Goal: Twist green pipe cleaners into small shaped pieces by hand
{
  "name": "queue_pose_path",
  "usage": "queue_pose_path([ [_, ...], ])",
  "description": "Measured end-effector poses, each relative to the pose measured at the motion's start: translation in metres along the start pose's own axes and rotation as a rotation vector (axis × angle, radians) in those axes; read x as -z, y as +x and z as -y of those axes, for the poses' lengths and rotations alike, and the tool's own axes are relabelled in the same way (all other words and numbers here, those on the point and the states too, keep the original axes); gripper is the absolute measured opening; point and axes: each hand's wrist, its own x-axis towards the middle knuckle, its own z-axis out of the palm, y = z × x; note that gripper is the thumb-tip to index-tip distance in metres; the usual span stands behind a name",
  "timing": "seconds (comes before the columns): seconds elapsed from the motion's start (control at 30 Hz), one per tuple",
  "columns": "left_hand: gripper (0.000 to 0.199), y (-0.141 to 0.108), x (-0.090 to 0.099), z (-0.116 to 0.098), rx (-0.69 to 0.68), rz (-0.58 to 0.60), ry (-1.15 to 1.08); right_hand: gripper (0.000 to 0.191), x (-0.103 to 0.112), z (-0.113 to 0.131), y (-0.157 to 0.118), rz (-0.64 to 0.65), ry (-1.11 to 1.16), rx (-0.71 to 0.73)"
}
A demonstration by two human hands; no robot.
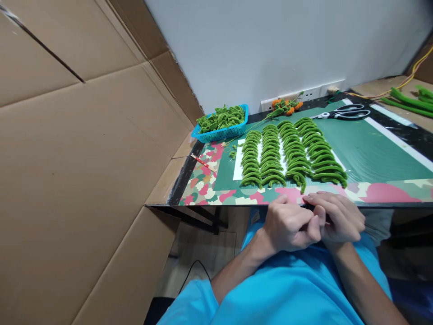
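My left hand (291, 224) and my right hand (341, 217) meet at the table's front edge, in front of my blue shirt. Both are closed, fingers curled and thumb tips close together; whatever may be pinched there is hidden. Just beyond them, curved green fuzzy pieces (293, 153), which look like bent chenille stems, lie in several neat columns on a white sheet (238, 162). One piece (302, 184) at the near end of a column pokes out toward my hands. Small green scraps (233, 154) lie left of the sheet.
A blue basket (219, 133) heaped with similar green pieces stands back left. Behind the columns lie orange fuzzy flowers (287, 106) and black-handled scissors (348, 113). A red stick (203, 163) rests at left. Cardboard (84, 158) walls the left side; green stems (409, 101) lie far right.
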Motion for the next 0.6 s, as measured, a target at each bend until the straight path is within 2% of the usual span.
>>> queue_pose_path([
  [0.13, 0.039, 0.0, -0.001, 0.0, -0.038, -0.023, 0.029, 0.019, 0.001, 0.001, 0.001, 0.001, -0.012, -0.007],
  [0.3, 0.035, -0.005, -0.003, 0.002, -0.08, 0.024, 0.093, 0.02, 0.002, 0.002, 0.003, 0.004, -0.003, -0.001],
  [0.47, 0.032, -0.017, -0.007, 0.006, -0.102, 0.125, 0.132, 0.023, 0.002, 0.002, 0.003, 0.008, -0.006, -0.017],
  [0.6, 0.027, -0.029, -0.013, 0.008, -0.157, 0.106, 0.137, 0.019, 0.002, 0.001, 0.002, 0.008, -0.02, -0.016],
])
